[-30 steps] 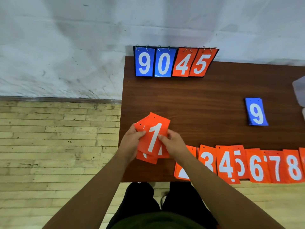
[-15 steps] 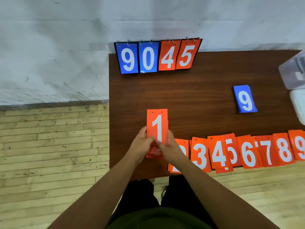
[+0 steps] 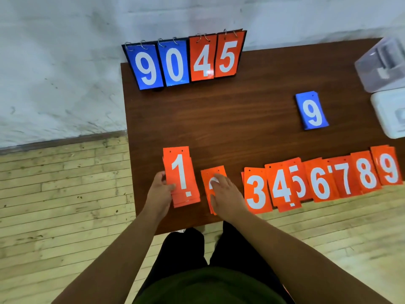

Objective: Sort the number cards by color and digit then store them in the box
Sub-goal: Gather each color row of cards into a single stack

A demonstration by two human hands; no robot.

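Left hand (image 3: 161, 189) pinches the left edge of the 1 stack (image 3: 180, 176), which lies on the table (image 3: 219, 117) by its near edge, lower cards fanned. Right hand (image 3: 225, 194) is open, fingers flat on the 2 stack (image 3: 208, 174).

Risk: the fanned cards slide off the edge, and the overlapping 4 and 5 in the 3–9 row (image 3: 320, 181) get mixed.

Farther: blue 9 stack (image 3: 312, 110), box (image 3: 381, 64) far right, scoreboard (image 3: 186, 60) at back. Nothing seems to block the way to the box.

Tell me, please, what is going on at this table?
A person is sorting number cards on a brown table. The left hand grips the orange 1 stack at the left end of a row, and the right hand rests flat on the orange 2 stack beside it. Orange piles 3 to 9 continue the row rightward. A blue 9 stack lies apart, and a clear plastic box sits at the right edge.
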